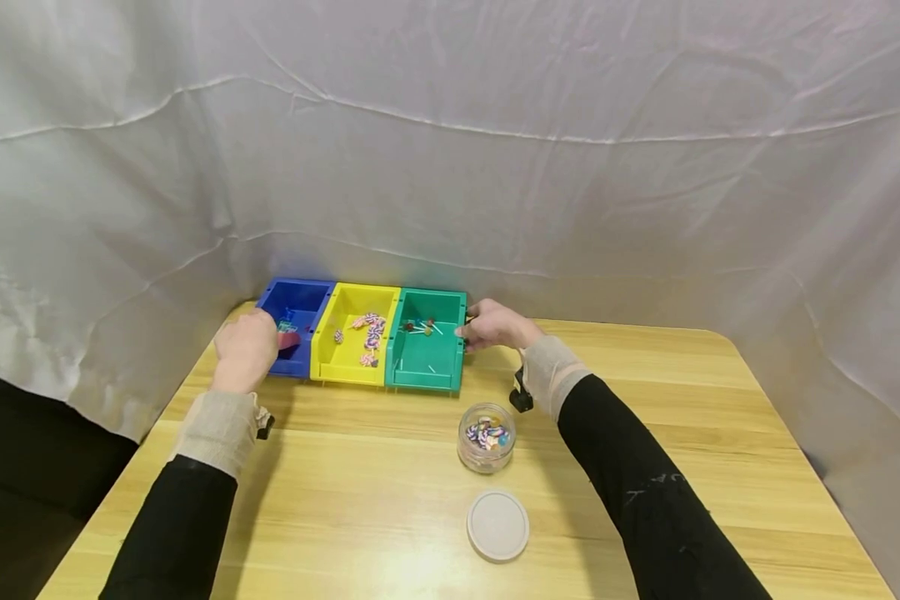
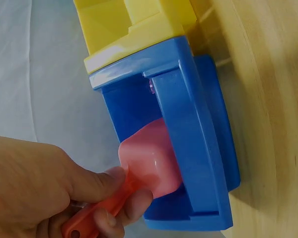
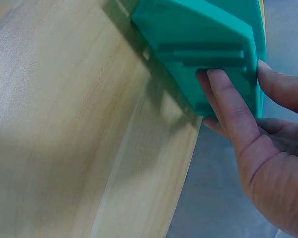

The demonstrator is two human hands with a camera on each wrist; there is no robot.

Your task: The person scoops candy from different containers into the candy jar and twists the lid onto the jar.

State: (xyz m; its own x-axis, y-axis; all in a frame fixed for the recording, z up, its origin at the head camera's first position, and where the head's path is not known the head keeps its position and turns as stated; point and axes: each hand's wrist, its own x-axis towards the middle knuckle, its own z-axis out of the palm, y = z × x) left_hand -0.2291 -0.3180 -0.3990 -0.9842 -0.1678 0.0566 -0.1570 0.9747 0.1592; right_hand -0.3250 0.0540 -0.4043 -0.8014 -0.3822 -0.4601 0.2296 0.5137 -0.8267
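My left hand (image 1: 247, 346) grips the handle of a pinkish-red scoop (image 2: 151, 161), thumb on top and fingers curled beneath. The scoop's bowl dips into the blue bin (image 2: 201, 148), where small blue-green wrapped pieces (image 1: 287, 326) lie. At the other end of the row, my right hand (image 1: 495, 323) holds the side wall of the green bin (image 3: 203, 29), with the thumb at its rim and the fingers against the outer face. Short-stick lollipops (image 1: 420, 327) lie inside the green bin. Between these two stands a yellow bin (image 1: 345, 372) with swirl-patterned candies (image 1: 375, 331).
Nearer on the wooden table (image 1: 360, 500) stands a clear jar (image 1: 486, 458) with mixed candies in it. A round whitish lid (image 1: 498, 526) lies in front of the jar. Pale fabric (image 1: 495, 192) hangs behind and beside the table, close behind the bins.
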